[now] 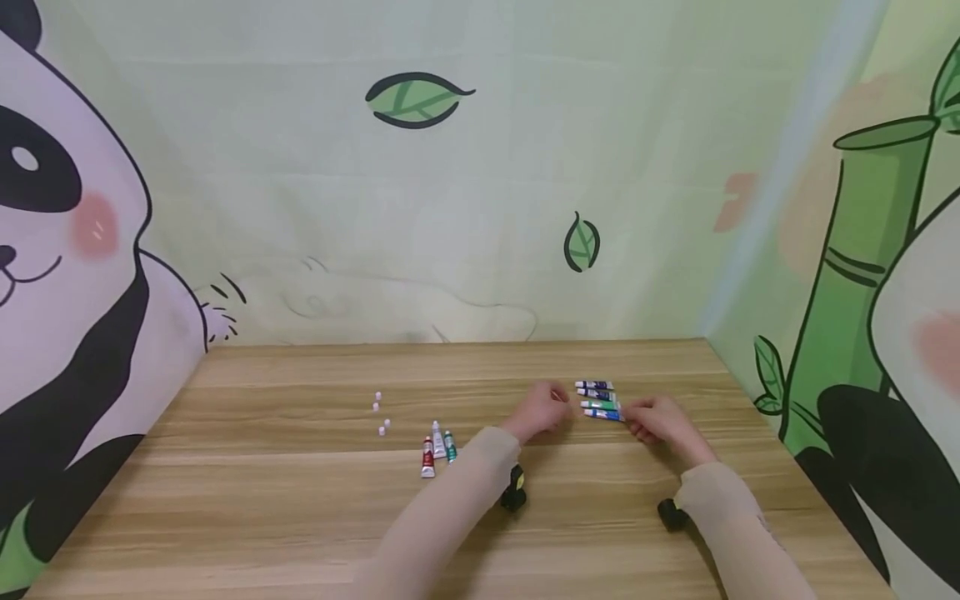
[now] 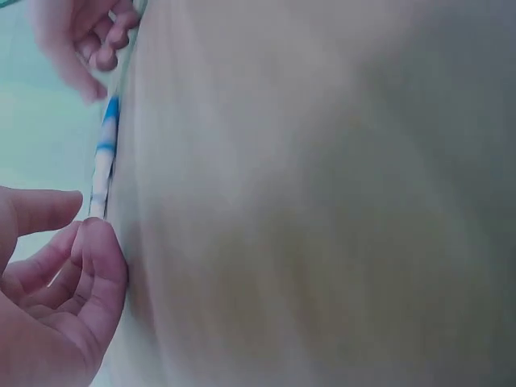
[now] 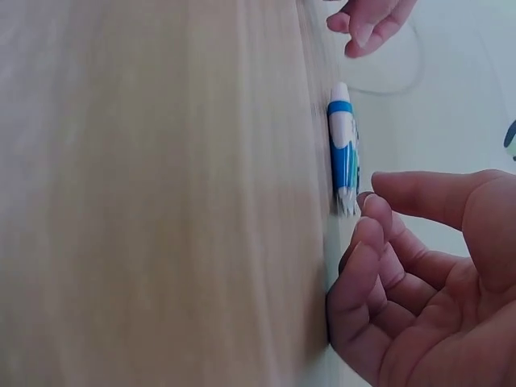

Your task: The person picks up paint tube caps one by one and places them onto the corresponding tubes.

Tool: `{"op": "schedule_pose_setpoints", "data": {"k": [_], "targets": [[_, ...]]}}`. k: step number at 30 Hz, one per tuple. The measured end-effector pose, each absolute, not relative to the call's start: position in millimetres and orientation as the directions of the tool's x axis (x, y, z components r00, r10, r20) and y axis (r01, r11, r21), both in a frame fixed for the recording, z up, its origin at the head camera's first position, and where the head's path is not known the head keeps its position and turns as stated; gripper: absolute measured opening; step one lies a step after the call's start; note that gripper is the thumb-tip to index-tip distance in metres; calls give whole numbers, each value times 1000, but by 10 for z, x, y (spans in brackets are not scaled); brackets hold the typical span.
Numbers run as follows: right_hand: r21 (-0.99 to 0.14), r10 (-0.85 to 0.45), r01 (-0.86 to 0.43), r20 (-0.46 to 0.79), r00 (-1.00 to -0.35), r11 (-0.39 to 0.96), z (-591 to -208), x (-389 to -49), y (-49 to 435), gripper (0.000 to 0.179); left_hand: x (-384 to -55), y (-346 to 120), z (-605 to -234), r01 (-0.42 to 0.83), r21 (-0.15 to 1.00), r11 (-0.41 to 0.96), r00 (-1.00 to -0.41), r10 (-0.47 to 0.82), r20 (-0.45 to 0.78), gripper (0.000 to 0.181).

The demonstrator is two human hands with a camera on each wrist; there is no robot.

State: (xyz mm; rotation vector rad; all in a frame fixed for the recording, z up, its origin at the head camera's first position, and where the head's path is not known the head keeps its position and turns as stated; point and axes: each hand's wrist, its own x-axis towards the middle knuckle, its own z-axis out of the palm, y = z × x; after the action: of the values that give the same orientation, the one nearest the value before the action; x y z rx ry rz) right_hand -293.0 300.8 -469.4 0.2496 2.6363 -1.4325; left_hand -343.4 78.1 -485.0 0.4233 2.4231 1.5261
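Note:
Several small paint tubes lie side by side in a row at the right of the table: a blue tube (image 1: 602, 415) nearest, a green tube (image 1: 600, 405) behind it, then two dark tubes (image 1: 596, 395). My left hand (image 1: 542, 409) is just left of the row, near the white-cap ends, its fingers loosely bent and holding nothing. At the opposite, flat ends is my right hand (image 1: 660, 423). In the right wrist view, its thumb and index fingertips are right by the end of the blue tube (image 3: 343, 149), slightly apart with nothing pinched between them.
Left of my left forearm lie a red tube (image 1: 427, 457), a white tube (image 1: 438, 439) and a teal-green tube (image 1: 450, 446). Several small white caps (image 1: 377, 407) are scattered farther left on the wooden table (image 1: 262, 492). A printed panda backdrop (image 1: 337, 217) stands behind the table.

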Motion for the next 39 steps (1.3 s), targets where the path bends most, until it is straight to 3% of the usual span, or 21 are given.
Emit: {"op": "schedule_pose_setpoints", "data": {"k": [11, 28, 39], "targets": [[-827, -38, 141, -192, -981, 545, -4619, -3015, 2691, 25, -3754, -60, -4582, 299, 697, 652, -938, 336, 89, 12], [-785, -166, -29, -95, -982, 619, -4300, -3207, 2076, 30, -3848, -1566, -4251, 214, 645, 734, -970, 238, 51, 18], [-758, -285, -129, -78, -955, 639, -4209, -3109, 1739, 26, -3727, -2023, -4296, 212, 586, 782, -974, 220, 57, 17]]}}
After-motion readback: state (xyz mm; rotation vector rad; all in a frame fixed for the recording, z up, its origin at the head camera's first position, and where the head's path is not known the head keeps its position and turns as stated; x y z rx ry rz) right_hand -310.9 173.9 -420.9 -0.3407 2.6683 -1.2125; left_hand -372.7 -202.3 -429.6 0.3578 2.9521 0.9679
